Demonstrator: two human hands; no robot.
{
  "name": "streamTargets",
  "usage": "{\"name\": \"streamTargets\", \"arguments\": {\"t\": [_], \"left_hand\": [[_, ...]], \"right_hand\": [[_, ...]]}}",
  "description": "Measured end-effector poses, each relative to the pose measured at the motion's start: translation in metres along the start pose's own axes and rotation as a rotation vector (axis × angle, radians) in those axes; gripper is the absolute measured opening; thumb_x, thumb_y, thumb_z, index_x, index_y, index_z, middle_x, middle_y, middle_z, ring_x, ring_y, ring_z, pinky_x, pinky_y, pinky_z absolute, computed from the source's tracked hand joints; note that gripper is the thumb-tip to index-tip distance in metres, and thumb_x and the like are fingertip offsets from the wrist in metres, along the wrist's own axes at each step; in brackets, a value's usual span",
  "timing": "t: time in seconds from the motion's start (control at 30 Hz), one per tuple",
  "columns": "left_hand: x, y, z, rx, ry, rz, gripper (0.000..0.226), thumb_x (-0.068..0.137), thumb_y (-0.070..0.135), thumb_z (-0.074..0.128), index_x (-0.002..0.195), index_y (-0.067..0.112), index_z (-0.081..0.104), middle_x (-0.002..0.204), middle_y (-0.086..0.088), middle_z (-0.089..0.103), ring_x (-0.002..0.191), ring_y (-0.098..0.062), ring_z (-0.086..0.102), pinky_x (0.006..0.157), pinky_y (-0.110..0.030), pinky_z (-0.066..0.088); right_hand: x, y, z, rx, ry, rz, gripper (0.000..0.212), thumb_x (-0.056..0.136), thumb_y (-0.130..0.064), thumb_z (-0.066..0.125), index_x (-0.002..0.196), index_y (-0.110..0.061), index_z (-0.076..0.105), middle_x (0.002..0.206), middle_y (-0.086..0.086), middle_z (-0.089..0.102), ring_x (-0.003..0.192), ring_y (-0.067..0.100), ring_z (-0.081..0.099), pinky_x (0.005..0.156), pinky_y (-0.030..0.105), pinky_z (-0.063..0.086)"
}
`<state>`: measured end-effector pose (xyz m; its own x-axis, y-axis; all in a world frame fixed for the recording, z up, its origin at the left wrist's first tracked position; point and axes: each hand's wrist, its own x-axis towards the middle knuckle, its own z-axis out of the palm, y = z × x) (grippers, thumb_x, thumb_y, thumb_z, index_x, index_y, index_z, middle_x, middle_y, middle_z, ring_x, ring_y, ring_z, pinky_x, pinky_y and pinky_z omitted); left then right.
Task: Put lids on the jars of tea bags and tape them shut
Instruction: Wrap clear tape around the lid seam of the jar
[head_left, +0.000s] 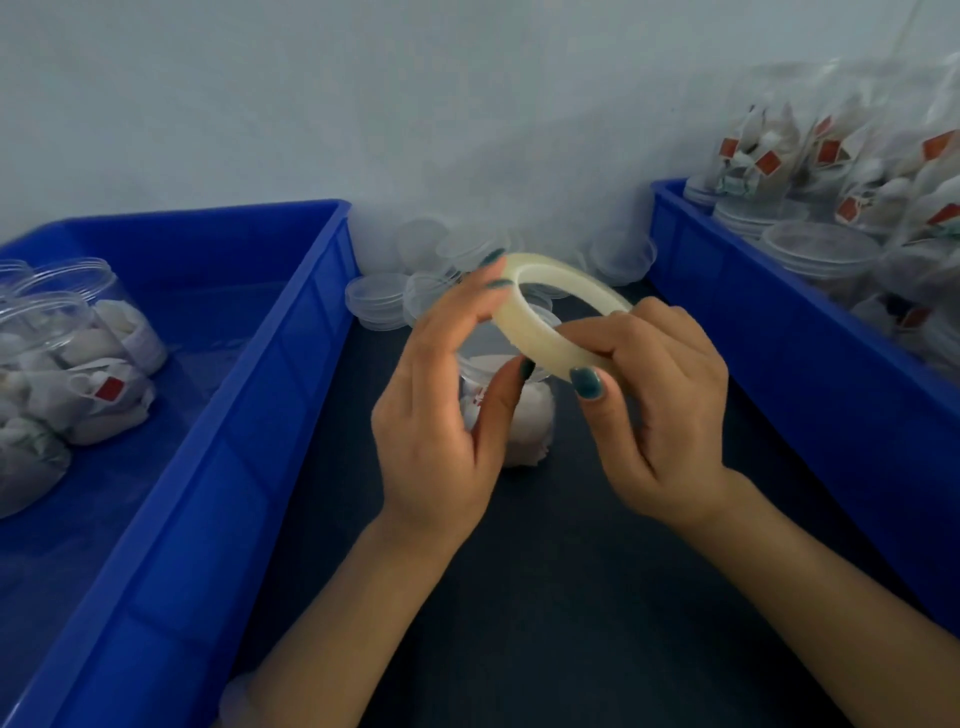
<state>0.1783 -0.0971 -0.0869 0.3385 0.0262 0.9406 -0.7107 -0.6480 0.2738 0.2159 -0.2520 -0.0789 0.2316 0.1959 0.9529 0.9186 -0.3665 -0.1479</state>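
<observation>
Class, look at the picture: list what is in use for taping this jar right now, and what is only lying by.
In use: tape roll, held by left hand and right hand; jar of tea bags standing behind them.
Lying by: loose lids; jars in left blue crate; bagged tea bags in right blue crate.

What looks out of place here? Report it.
Nothing spilled or damaged. Lids lie in a loose heap by the wall, some tilted; jars in the left bin lie on their sides.

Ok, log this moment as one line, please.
phase: taping prep | left hand: holds tape roll | right hand: pinches tape roll | jar: on table under tape roll | loose lids: behind jar
</observation>
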Motion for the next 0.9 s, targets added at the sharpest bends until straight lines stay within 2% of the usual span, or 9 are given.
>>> {"name": "streamTargets", "arguments": {"t": [0.1, 0.23, 0.47, 0.6, 0.7, 0.8, 0.9], "left_hand": [[0.000, 0.006, 0.005, 0.038, -0.040, 0.016, 0.042, 0.097, -0.001, 0.057, 0.136, -0.012, 0.046, 0.146, -0.025, 0.048, 0.142, -0.026, 0.045, 0.112, -0.037, 0.042], [-0.004, 0.012, 0.011, 0.078, -0.017, 0.041, 0.044, 0.097, 0.002, 0.054, 0.138, -0.008, 0.042, 0.146, -0.021, 0.045, 0.143, -0.024, 0.043, 0.113, -0.034, 0.039], [-0.008, 0.012, 0.013, 0.052, 0.093, -0.074, 0.027, 0.094, 0.002, 0.058, 0.120, -0.003, 0.058, 0.119, -0.014, 0.055, 0.119, -0.010, 0.053, 0.104, -0.023, 0.042], [-0.004, 0.008, 0.009, -0.059, 0.151, -0.142, 0.014, 0.099, 0.014, 0.056, 0.106, 0.002, 0.056, 0.107, -0.006, 0.053, 0.102, -0.010, 0.054, 0.092, -0.024, 0.044], [0.001, 0.007, 0.006, -0.044, 0.166, -0.143, 0.007, 0.101, 0.017, 0.052, 0.102, 0.011, 0.050, 0.099, 0.003, 0.049, 0.092, -0.009, 0.051, 0.087, -0.021, 0.042], [0.002, 0.005, 0.006, 0.016, 0.140, -0.147, 0.006, 0.100, 0.009, 0.052, 0.096, 0.005, 0.055, 0.094, -0.003, 0.049, 0.087, -0.012, 0.048, 0.084, -0.019, 0.042], [-0.003, 0.007, 0.012, 0.047, 0.059, -0.140, 0.015, 0.099, 0.008, 0.051, 0.091, -0.002, 0.058, 0.093, -0.004, 0.051, 0.087, -0.010, 0.048, 0.082, -0.019, 0.042]], "right_hand": [[-0.002, -0.001, 0.004, -0.071, 0.060, 0.007, 0.035, 0.108, -0.033, 0.035, 0.105, -0.010, 0.062, 0.077, 0.000, 0.060, 0.073, 0.011, 0.046, 0.067, 0.035, 0.036], [-0.005, -0.003, 0.008, -0.203, 0.075, -0.008, 0.025, 0.109, -0.034, 0.038, 0.111, -0.015, 0.054, 0.083, -0.003, 0.056, 0.078, 0.014, 0.047, 0.080, 0.027, 0.030], [-0.005, 0.000, 0.008, -0.324, 0.028, -0.037, 0.020, 0.109, -0.031, 0.042, 0.111, -0.014, 0.052, 0.085, 0.001, 0.059, 0.082, 0.017, 0.047, 0.084, 0.028, 0.026], [-0.007, 0.002, 0.008, -0.324, -0.029, -0.121, 0.016, 0.106, -0.028, 0.046, 0.109, -0.014, 0.053, 0.089, 0.001, 0.060, 0.082, 0.018, 0.047, 0.082, 0.034, 0.031], [-0.008, 0.003, 0.008, -0.345, -0.051, -0.172, 0.015, 0.100, -0.027, 0.052, 0.108, -0.014, 0.053, 0.088, 0.002, 0.064, 0.082, 0.018, 0.047, 0.083, 0.034, 0.032], [-0.007, 0.006, 0.006, -0.375, -0.057, -0.192, 0.014, 0.102, -0.027, 0.051, 0.109, -0.014, 0.053, 0.086, 0.003, 0.066, 0.081, 0.018, 0.047, 0.082, 0.034, 0.033], [-0.003, 0.012, 0.003, -0.395, -0.042, -0.116, 0.018, 0.108, -0.030, 0.044, 0.109, -0.015, 0.053, 0.083, 0.003, 0.063, 0.080, 0.019, 0.047, 0.080, 0.034, 0.032]]}}
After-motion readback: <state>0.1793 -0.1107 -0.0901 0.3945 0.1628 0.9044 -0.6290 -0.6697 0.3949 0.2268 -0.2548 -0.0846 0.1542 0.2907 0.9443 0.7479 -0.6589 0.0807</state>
